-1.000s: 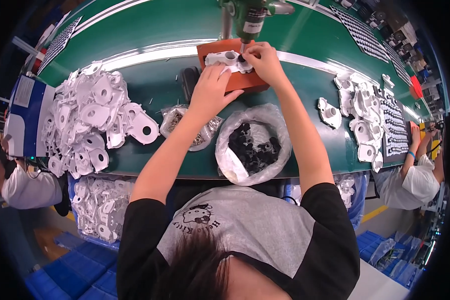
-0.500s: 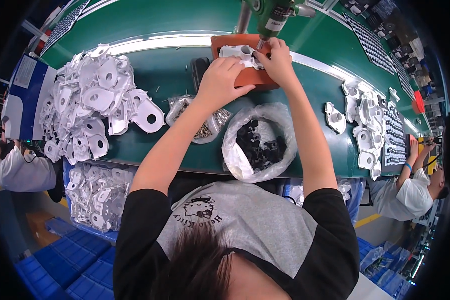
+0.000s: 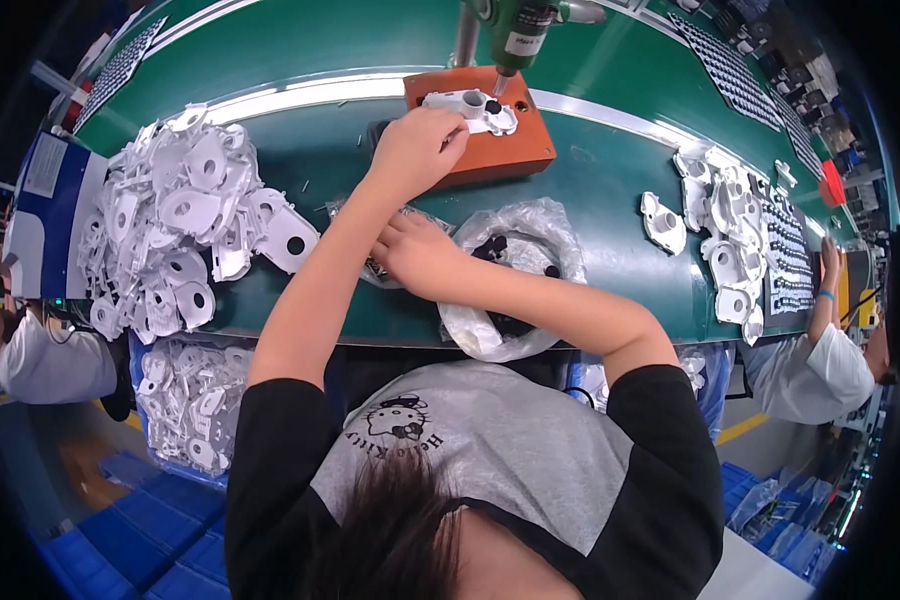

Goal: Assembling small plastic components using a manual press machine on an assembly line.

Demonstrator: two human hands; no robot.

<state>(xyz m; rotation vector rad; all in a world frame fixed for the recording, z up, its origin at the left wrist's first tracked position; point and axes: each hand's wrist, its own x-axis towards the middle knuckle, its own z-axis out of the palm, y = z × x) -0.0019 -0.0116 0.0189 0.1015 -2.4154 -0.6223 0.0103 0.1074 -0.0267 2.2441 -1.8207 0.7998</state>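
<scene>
A white plastic housing [image 3: 473, 110] with a round collar and a black piece set in it lies on the orange block fixture [image 3: 515, 155]. My left hand [image 3: 420, 145] is closed at the housing's left end, fingers curled under; what they hold is hidden. Above the housing stands the tip of a green power driver [image 3: 520, 35], apart from it. My right hand [image 3: 417, 257] reaches across under my left forearm into the clear bag of screws [image 3: 435, 222]. Its fingers are bent together, their tips hidden among the screws and behind the forearm.
A heap of white housings [image 3: 185, 200] covers the left of the table. A plastic-lined tub [image 3: 565, 230] of black parts stands near me, partly under my right forearm. Finished-looking housings [image 3: 735, 225] and a tray of small parts [image 3: 785, 260] lie right. Co-workers sit on both sides.
My right hand has left the housing and fixture and moved down and left to the screw bag. My left hand has curled and shifted slightly left, baring the housing. The whole view has shifted slightly.
</scene>
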